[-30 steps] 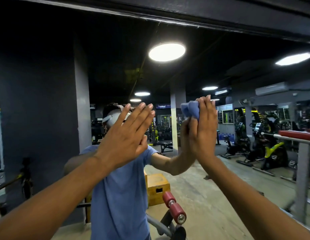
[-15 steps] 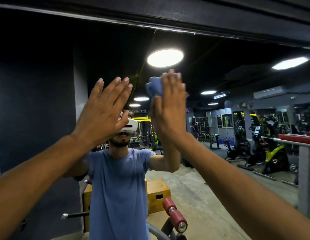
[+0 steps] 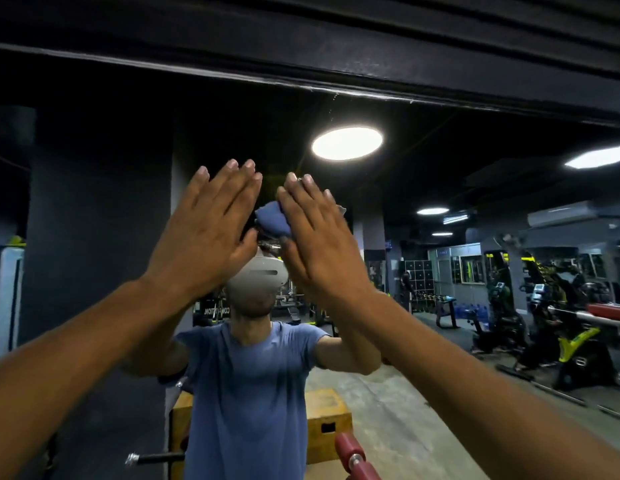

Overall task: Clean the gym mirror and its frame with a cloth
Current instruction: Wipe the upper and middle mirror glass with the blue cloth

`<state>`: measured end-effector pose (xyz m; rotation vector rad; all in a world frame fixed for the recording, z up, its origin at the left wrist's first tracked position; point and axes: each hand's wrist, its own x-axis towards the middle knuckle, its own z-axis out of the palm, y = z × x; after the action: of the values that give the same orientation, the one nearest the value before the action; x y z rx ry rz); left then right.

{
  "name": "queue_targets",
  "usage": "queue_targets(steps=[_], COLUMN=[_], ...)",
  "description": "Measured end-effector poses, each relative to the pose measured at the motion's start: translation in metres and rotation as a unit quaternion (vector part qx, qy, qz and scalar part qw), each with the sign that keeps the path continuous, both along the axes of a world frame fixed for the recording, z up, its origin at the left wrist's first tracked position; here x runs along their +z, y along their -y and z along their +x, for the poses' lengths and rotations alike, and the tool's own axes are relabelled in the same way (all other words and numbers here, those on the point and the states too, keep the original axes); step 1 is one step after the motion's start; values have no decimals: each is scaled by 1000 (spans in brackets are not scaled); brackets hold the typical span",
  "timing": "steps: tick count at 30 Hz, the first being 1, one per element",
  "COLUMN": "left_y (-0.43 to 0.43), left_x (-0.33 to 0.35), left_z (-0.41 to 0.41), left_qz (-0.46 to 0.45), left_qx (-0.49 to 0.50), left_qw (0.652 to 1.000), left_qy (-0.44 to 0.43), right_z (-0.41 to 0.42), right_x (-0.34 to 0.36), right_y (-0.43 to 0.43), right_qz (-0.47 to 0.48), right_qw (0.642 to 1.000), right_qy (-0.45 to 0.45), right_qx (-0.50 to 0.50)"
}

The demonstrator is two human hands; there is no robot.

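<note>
The gym mirror (image 3: 474,271) fills the view, with its dark frame (image 3: 336,67) running across the top. My right hand (image 3: 319,237) presses a bunched blue cloth (image 3: 272,221) flat against the glass at head height; most of the cloth is hidden under the palm. My left hand (image 3: 204,233) lies flat on the glass just left of it, fingers spread, holding nothing. The two hands almost touch. In the reflection a person in a blue T-shirt mirrors both arms.
A barbell end with red rollers (image 3: 353,455) pokes in at the bottom centre, close to the mirror. The reflection shows a yellow wooden box (image 3: 327,417), a dark pillar (image 3: 94,254), exercise bikes (image 3: 543,323) at right and ceiling lights (image 3: 346,143).
My right hand has slid the cloth leftward across the glass, from right of centre to the middle. My left hand has risen and stays pressed on the mirror beside it.
</note>
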<state>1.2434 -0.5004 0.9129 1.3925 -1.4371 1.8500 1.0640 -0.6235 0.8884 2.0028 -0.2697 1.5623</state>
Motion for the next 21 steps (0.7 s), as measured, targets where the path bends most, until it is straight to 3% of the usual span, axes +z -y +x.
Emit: queue_targets(steps=[5, 7, 12, 14, 18, 21], left_y=[-8, -14, -39, -50, -59, -57], left_x=[-7, -7, -21, -32, -47, -57], left_z=[12, 21, 57, 72, 77, 79], left_qz=[24, 42, 72, 77, 85, 88], left_qx=[19, 26, 45, 52, 51, 46], left_qw=[999, 998, 994, 992, 992, 992], left_qy=[27, 42, 72, 87, 82, 77], right_z=[-6, 9, 28, 23, 34, 53], right_x=[30, 17, -63, -61, -42, -86], right_y=[5, -8, -30, -24, -32, -48], right_qz=[112, 100, -2, -4, 175, 127], right_qw=[977, 985, 998, 999, 966, 984], right_qy=[183, 144, -61, -27, 191, 122], right_qx=[9, 8, -21, -29, 13, 8])
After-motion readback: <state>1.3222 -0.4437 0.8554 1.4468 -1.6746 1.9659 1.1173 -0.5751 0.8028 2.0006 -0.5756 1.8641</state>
